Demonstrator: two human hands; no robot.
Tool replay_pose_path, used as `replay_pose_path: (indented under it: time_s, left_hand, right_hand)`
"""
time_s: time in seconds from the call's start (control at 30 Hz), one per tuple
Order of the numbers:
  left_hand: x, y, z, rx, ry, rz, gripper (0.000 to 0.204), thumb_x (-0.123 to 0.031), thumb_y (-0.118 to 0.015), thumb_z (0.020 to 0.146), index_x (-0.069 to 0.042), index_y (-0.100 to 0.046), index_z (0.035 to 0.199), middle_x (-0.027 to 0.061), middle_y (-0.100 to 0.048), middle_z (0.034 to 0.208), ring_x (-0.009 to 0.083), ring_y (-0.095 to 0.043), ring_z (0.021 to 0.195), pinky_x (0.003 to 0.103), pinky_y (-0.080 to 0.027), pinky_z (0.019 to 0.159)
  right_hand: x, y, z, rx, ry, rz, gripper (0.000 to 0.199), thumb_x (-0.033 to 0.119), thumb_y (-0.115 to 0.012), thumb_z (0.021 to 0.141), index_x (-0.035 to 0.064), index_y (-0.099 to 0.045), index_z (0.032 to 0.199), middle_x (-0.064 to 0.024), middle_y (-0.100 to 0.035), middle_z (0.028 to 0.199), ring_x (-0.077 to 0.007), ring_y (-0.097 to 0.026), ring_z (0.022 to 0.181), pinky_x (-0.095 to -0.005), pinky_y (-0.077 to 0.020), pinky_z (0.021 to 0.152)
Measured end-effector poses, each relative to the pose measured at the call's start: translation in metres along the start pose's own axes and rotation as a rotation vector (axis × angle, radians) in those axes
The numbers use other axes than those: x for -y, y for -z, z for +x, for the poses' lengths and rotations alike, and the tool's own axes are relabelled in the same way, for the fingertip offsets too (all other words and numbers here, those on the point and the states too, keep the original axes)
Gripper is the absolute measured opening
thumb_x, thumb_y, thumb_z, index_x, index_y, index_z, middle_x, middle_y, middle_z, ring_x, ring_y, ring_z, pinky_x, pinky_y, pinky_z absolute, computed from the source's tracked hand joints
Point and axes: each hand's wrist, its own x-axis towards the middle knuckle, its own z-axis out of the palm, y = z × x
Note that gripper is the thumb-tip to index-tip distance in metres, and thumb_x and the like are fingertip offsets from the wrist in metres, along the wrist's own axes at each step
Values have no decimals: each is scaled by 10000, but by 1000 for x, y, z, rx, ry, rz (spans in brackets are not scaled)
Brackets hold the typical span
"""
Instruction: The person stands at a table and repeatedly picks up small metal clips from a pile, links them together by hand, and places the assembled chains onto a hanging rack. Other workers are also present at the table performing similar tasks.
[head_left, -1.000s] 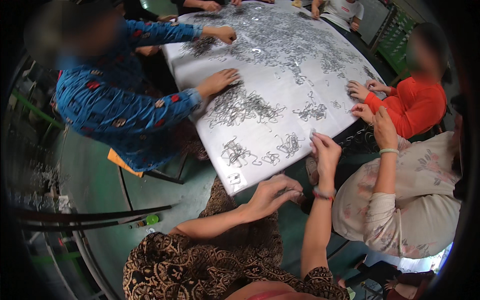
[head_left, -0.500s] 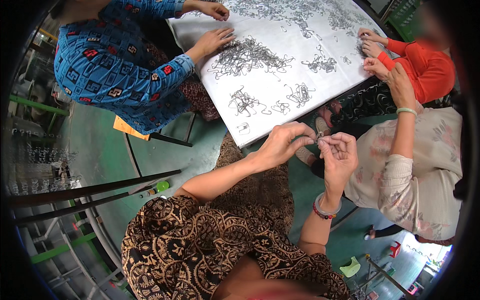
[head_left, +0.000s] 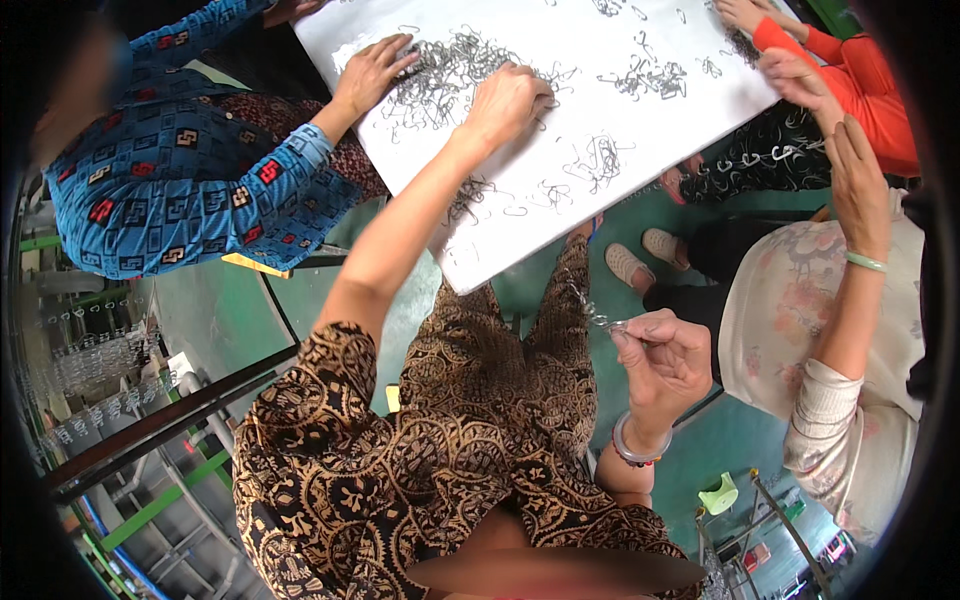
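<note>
My left hand (head_left: 506, 108) is stretched out over the white table (head_left: 470, 262), its fingers curled down at the right side of a large pile of dark wire hooks (head_left: 440, 75). Its fingertips are hidden, so what they hold does not show. Closer to my body, my right hand (head_left: 665, 360) is raised off the table, thumb and forefinger pinched together. Between them is the end of a short string of linked wire hooks (head_left: 602, 320), which sticks out to the left over my patterned trousers.
Smaller clusters of hooks (head_left: 600, 160) lie toward the near edge. A person in a blue patterned shirt (head_left: 190, 190) has a hand (head_left: 372, 72) at the pile's left. On the right are a person in red (head_left: 865, 95) and another in a pale floral top (head_left: 780, 300).
My left hand has left my right hand and reached forward to the hook pile. My right hand has moved slightly down, still pinching. My view has shifted, and the table appears higher and further left.
</note>
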Motion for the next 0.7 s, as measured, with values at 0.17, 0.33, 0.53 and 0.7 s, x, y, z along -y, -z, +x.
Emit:
replay_pose_path:
  time_s: [0.17, 0.33, 0.53, 0.7]
  left_hand:
    - [9, -31, 1, 24, -111, 325, 159, -99, -538, 868, 22, -636, 902, 172, -634, 960, 314, -595, 949, 421, -522, 804]
    - [-11, -10, -16, -91, -48, 122, 158, -64, -522, 832, 39, -525, 951, 205, -551, 960, 360, -552, 921, 428, -487, 803]
    - [-50, -8, -87, 68, -128, 64, 166, -87, -565, 815, 19, -533, 939, 194, -528, 954, 344, -535, 915, 410, -471, 835]
    - [-34, -21, -95, 104, -133, -25, 144, -139, -616, 819, -37, -617, 921, 135, -596, 951, 313, -583, 940, 403, -495, 836]
  right_hand:
    - [-3, -1, -4, -37, -44, 22, 287, -189, -651, 763, -48, -498, 961, -165, -632, 859, -205, -631, 800, -289, -545, 734]
    - [-5, 1, -15, -73, -58, 7, 263, -155, -652, 791, -49, -500, 978, -150, -623, 880, -170, -631, 825, -266, -547, 764]
    - [-7, 4, -30, -95, 48, 10, 314, -153, -654, 792, -57, -504, 1050, -134, -636, 890, -161, -636, 835, -257, -539, 771]
    - [-21, 1, -21, -78, 69, 66, 349, -139, -648, 808, -50, -510, 1115, -101, -650, 894, -128, -632, 834, -225, -516, 758]
